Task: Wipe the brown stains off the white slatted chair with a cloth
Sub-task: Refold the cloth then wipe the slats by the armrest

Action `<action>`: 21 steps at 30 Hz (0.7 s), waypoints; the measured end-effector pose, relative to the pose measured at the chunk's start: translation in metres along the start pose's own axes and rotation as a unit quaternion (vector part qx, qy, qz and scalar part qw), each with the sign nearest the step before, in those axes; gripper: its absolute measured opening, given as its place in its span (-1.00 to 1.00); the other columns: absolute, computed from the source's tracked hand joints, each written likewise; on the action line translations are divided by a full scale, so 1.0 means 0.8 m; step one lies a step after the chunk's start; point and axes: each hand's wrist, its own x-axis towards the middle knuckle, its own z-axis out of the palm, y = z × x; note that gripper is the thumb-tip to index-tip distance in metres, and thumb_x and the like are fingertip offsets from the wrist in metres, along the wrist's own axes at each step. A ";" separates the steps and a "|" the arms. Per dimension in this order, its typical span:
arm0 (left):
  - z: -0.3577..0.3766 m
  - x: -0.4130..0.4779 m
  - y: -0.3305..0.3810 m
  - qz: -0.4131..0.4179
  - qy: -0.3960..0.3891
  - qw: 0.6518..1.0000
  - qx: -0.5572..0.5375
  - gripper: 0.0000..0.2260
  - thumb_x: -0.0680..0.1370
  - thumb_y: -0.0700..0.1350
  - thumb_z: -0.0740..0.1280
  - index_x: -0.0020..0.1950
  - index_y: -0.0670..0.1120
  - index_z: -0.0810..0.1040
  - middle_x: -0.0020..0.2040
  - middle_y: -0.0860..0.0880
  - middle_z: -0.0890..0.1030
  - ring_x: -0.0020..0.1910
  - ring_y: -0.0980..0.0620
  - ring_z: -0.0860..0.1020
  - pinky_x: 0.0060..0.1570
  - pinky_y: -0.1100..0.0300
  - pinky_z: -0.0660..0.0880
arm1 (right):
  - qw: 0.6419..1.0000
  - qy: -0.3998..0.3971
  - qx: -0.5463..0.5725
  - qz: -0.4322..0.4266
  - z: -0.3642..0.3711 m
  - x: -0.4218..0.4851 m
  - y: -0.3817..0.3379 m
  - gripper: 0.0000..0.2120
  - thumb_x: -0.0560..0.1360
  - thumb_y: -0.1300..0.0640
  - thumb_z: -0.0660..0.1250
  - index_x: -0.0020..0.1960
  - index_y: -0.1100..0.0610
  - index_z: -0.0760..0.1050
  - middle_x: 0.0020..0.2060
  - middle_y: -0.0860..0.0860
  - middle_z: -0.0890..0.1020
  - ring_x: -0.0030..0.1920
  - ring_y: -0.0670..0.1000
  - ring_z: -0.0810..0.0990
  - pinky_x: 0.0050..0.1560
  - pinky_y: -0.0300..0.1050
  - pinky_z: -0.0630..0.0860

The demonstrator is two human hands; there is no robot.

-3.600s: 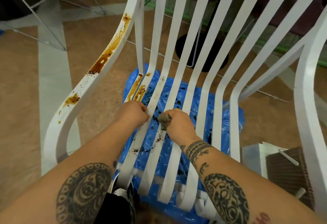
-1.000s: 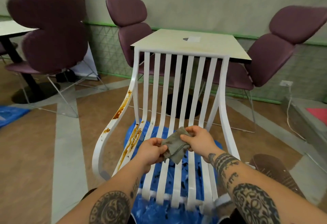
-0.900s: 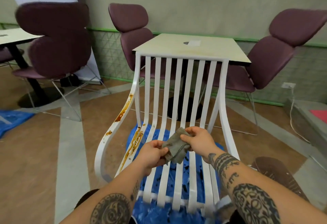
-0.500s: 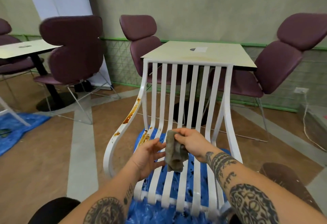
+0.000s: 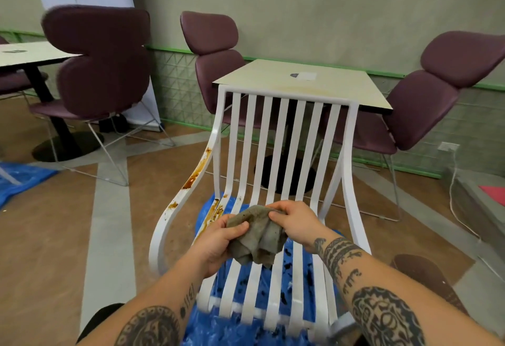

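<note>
In the head view we see two tattooed forearms reach in from the bottom of the frame and meet at centre, above the seat of the white slatted metal chair (image 5: 287, 132). The left hand (image 5: 218, 241) grips the crumpled grey-brown cloth (image 5: 257, 236), its fingers curled beneath and its thumb on top. The right hand (image 5: 296, 220) pinches the cloth's upper edge. We find the brown stains (image 5: 196, 170) left of centre, on the chair's left armrest and its leftmost seat slats.
</note>
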 end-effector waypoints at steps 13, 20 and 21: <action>0.028 -0.003 0.030 0.082 0.125 0.986 0.071 -0.72 0.54 -0.02 0.47 0.20 -0.08 0.60 -0.02 -0.08 0.74 0.00 -0.08 0.71 0.09 -0.07 0.64 | 0.990 0.097 -0.085 -0.051 0.021 -0.016 -0.017 -0.70 0.54 -0.07 0.42 0.22 -0.01 0.53 0.15 -0.08 0.55 0.13 -0.05 0.54 0.10 -0.19 0.48; 0.046 -0.015 0.056 0.043 0.031 0.999 0.008 -0.48 0.61 -0.23 0.34 0.55 -0.02 0.29 0.12 -0.17 0.70 0.12 -0.19 0.67 0.19 -0.17 0.58 | 0.991 0.109 -0.064 -0.051 0.024 -0.013 -0.015 -0.89 0.55 0.02 0.43 0.05 0.00 0.65 -0.06 -0.12 0.68 -0.01 -0.04 0.64 0.07 -0.11 0.57; 0.045 -0.017 0.057 0.045 0.014 0.999 0.015 -0.41 0.60 -0.29 0.33 0.58 -0.03 0.23 0.12 -0.19 0.70 0.14 -0.20 0.66 0.21 -0.14 0.57 | 0.991 0.120 -0.049 -0.041 0.021 -0.012 -0.016 -0.92 0.57 0.03 0.40 -0.01 0.01 0.65 -0.10 -0.10 0.69 -0.03 -0.02 0.65 0.05 -0.08 0.58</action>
